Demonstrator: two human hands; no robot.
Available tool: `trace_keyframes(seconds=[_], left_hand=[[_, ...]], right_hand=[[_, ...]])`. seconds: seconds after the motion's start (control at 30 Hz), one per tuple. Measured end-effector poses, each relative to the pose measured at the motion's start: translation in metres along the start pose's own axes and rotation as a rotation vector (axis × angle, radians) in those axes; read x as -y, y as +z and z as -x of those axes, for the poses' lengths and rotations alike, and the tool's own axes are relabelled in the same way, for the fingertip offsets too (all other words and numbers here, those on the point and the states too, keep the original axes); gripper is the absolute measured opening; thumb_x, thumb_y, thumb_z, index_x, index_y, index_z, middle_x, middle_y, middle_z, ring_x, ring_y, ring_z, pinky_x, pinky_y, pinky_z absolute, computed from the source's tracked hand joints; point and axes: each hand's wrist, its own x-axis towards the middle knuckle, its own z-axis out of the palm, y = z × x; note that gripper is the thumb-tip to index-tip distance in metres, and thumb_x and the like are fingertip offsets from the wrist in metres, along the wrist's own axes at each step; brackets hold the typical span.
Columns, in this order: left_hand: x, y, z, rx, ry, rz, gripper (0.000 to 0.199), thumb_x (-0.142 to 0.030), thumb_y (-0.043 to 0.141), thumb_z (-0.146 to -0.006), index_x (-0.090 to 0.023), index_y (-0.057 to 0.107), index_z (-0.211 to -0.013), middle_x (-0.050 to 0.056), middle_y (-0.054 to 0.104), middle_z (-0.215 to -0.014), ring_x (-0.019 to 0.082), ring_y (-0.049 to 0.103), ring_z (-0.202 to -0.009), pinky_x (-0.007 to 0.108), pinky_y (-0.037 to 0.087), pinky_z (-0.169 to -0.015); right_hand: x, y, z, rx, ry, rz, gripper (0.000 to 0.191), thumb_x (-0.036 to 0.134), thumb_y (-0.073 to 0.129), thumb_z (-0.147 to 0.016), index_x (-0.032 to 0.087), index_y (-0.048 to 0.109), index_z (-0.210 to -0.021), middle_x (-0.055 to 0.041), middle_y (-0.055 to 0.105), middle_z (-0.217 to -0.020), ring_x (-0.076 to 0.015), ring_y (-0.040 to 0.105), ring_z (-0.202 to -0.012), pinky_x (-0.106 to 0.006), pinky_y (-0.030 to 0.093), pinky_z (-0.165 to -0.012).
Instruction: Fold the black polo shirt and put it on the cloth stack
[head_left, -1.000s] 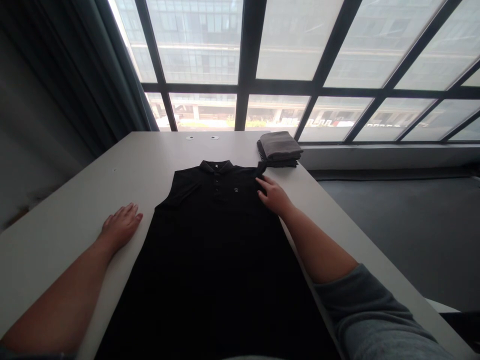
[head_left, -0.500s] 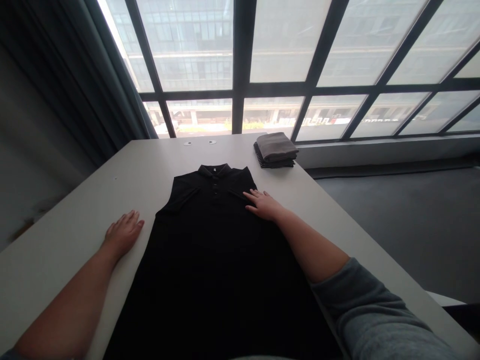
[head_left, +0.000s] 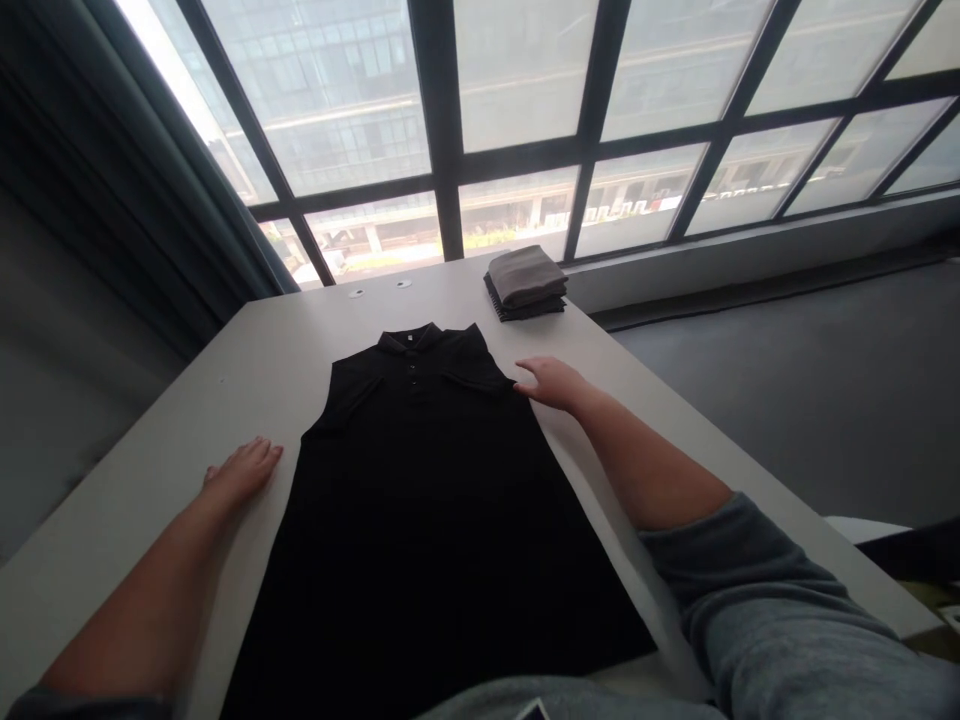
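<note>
A black collared shirt (head_left: 420,500) lies spread out, buttoned side up, its collar toward the window and its sleeves lying over the body. My left hand (head_left: 244,470) rests on the white table left of the shirt, apart from it, with nothing held. At the shirt's right sleeve edge is my right hand (head_left: 553,383), thumb and fingers apart, a fingertip at the corner of the cloth; whether it touches is hard to tell.
A stack of folded grey and black cloths (head_left: 527,283) sits at the table's (head_left: 270,350) far right edge. Two small white discs lie near the back edge. Beyond are a large window and a dark curtain (head_left: 142,160) at left.
My right hand has moved off the shirt's chest to its right edge. My left hand has changed its pose slightly on the table. The camera view has tilted and shifted.
</note>
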Motion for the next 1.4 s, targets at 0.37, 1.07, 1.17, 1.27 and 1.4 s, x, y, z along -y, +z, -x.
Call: trace_keyframes(seconds=[0.37, 1.07, 1.17, 1.27, 1.4], left_hand=[[-0.273, -0.087, -0.025, -0.219, 0.501, 0.162, 0.049, -0.054, 0.043, -0.103, -0.033, 0.063, -0.143, 0.005, 0.061, -0.153, 0.031, 0.059, -0.137, 0.047, 0.047, -0.113], [-0.447, -0.066, -0.171, -0.15, 0.608, 0.196, 0.055, -0.037, 0.041, -0.105, -0.022, 0.049, -0.158, 0.007, 0.039, -0.171, 0.024, 0.035, -0.158, 0.036, 0.033, -0.125], [-0.448, -0.062, -0.163, -0.213, 0.53, 0.22, 0.058, -0.042, 0.04, -0.105, -0.021, 0.046, -0.159, 0.012, 0.041, -0.169, 0.029, 0.037, -0.156, 0.042, 0.035, -0.123], [-0.447, -0.067, -0.156, -0.271, 0.405, 0.25, 0.06, -0.046, 0.042, -0.103, -0.017, 0.047, -0.155, 0.021, 0.052, -0.157, 0.039, 0.05, -0.144, 0.053, 0.043, -0.114], [-0.446, -0.077, -0.147, -0.255, 0.333, 0.279, 0.047, -0.047, 0.044, -0.103, -0.021, 0.057, -0.141, 0.019, 0.065, -0.14, 0.038, 0.062, -0.128, 0.052, 0.051, -0.103]], right_hand=[[0.019, 0.01, -0.007, -0.021, 0.126, 0.022, 0.022, 0.028, 0.067, -0.095, 0.018, 0.078, -0.111, -0.0105, 0.077, -0.115, -0.0246, 0.067, -0.111, -0.03, 0.049, -0.094], [0.005, 0.015, -0.014, -0.049, -0.037, -0.069, 0.017, 0.019, 0.067, -0.091, 0.021, 0.076, -0.105, -0.0078, 0.076, -0.112, -0.0247, 0.066, -0.107, -0.031, 0.047, -0.093], [0.006, 0.012, -0.011, -0.057, -0.031, -0.068, 0.015, 0.019, 0.066, -0.09, 0.021, 0.075, -0.101, -0.0065, 0.077, -0.108, -0.0244, 0.067, -0.103, -0.03, 0.048, -0.086], [0.008, 0.008, -0.01, -0.065, -0.014, -0.058, 0.016, 0.017, 0.065, -0.087, 0.021, 0.075, -0.099, -0.0068, 0.077, -0.107, -0.0241, 0.068, -0.101, -0.03, 0.047, -0.081], [0.01, 0.006, -0.01, -0.04, -0.013, -0.036, 0.017, 0.015, 0.065, -0.087, 0.021, 0.075, -0.099, -0.0079, 0.077, -0.108, -0.0243, 0.068, -0.102, -0.03, 0.047, -0.084]])
